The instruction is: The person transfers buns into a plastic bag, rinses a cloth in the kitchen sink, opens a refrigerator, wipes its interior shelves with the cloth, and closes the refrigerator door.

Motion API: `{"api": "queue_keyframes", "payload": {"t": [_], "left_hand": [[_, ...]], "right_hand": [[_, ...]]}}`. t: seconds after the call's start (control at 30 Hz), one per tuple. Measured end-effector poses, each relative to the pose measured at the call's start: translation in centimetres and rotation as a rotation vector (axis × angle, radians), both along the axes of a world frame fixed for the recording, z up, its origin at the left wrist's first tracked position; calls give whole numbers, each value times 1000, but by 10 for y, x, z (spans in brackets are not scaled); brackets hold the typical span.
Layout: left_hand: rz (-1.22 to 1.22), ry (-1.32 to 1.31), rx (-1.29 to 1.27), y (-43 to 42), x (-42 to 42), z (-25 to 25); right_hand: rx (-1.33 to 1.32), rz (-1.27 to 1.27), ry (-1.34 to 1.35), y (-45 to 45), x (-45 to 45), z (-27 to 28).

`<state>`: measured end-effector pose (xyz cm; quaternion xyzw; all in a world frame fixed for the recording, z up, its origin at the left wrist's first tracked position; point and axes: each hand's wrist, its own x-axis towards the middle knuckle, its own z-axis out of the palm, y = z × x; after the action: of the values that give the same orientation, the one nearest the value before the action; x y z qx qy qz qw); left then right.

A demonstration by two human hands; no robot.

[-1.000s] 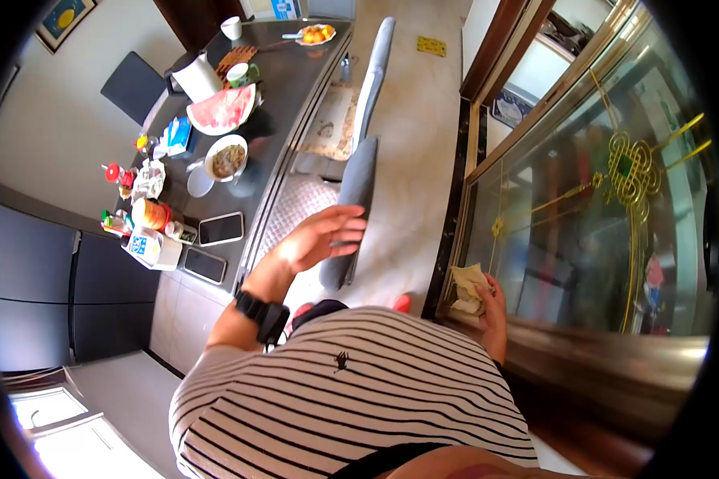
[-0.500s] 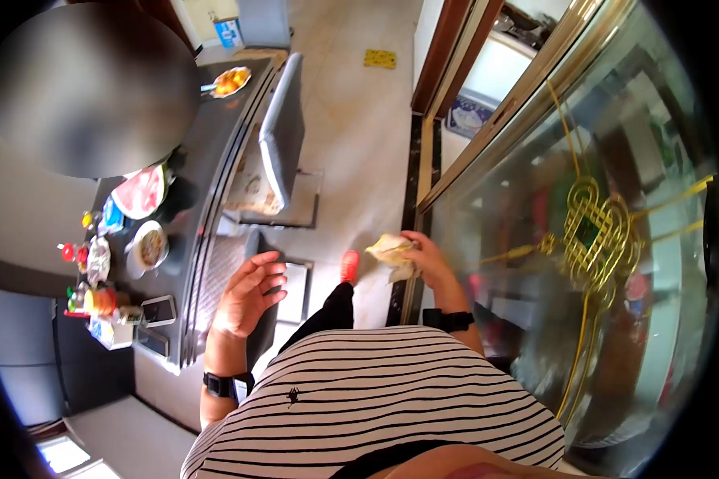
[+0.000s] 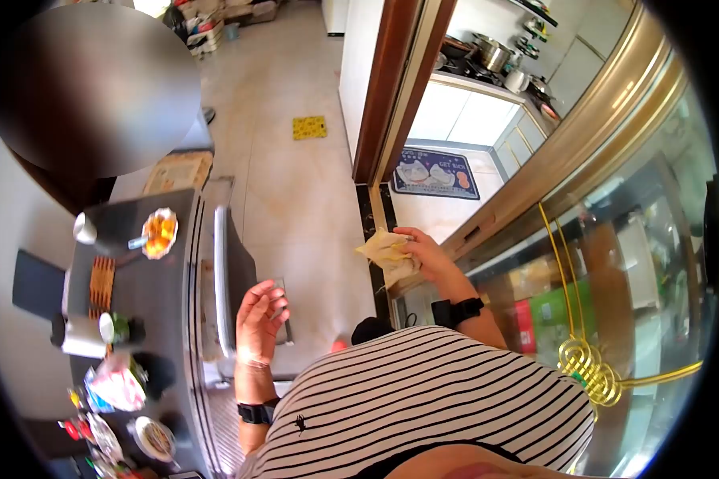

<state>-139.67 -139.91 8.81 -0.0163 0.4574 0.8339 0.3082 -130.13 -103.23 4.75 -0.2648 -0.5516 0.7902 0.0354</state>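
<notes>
My right hand (image 3: 426, 254) is closed around a crumpled pale-yellow cloth (image 3: 390, 252), which hangs out past the fingers to the left. It is held in front of my body, close to the doorway of the kitchen. My left hand (image 3: 260, 318) is raised over the floor beside the dark table and a chair. Its fingers are loosely bent and apart, and nothing shows in them. Both wrists carry a black band.
Along the left, the dark table (image 3: 172, 319) bears a plate of orange fruit (image 3: 160, 233), a bowl (image 3: 153, 439) and a wooden trivet (image 3: 101, 283). A grey chair (image 3: 224, 279) stands beside it. On the right is a glass sliding door (image 3: 527, 267); a kitchen mat (image 3: 435, 173) lies beyond.
My body has moved forward along the passage, so the table and chair have shifted down in view and more of the kitchen shows. The cloth stays in my right hand.
</notes>
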Motion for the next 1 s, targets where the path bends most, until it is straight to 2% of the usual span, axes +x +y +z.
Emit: {"api": "queue_keyframes", "payload": {"t": [0.23, 0.33, 0.37, 0.4, 0.43, 0.5, 0.53, 0.57, 0.63, 0.7, 0.77, 0.87, 0.9, 0.93, 1.0], "left_hand": [[-95, 22, -22, 94, -130, -22], [-58, -37, -82, 127, -193, -31], [-37, -83, -63, 137, -218, -29], [-18, -24, -34, 159, -243, -20], [-1, 14, -31, 169, -260, -11], [-23, 94, -27, 192, -298, 4], [-35, 109, -33, 210, -319, 8], [-48, 113, -32, 228, -333, 9], [-39, 142, -76, 271, -363, 12], [-82, 119, -56, 313, -393, 9], [-141, 127, -109, 356, -419, 6], [-244, 186, -226, 450, -458, -9], [-318, 199, -190, 486, -465, -19], [-400, 216, -169, 527, -472, -22], [-570, 243, -137, 619, -477, -23]], "right_hand": [[-134, -93, -105, 89, -103, -64], [-201, -108, -21, 132, -148, -112], [-211, -115, 28, 153, -181, -112], [-125, -196, -48, 163, -206, -100], [-93, -205, -19, 180, -233, -113], [-198, -90, 74, 197, -266, -79], [-158, -180, 73, 215, -296, -106], [-82, -193, 39, 221, -308, -83], [-66, -144, 139, 250, -326, -69], [-112, -117, 167, 282, -325, -28], [35, -197, 198, 319, -313, -33], [27, -496, 110, 393, -262, -67], [46, -602, -45, 417, -238, -85], [-135, -696, 11, 439, -210, -97], [-225, -1019, 99, 459, -152, -98]]}}
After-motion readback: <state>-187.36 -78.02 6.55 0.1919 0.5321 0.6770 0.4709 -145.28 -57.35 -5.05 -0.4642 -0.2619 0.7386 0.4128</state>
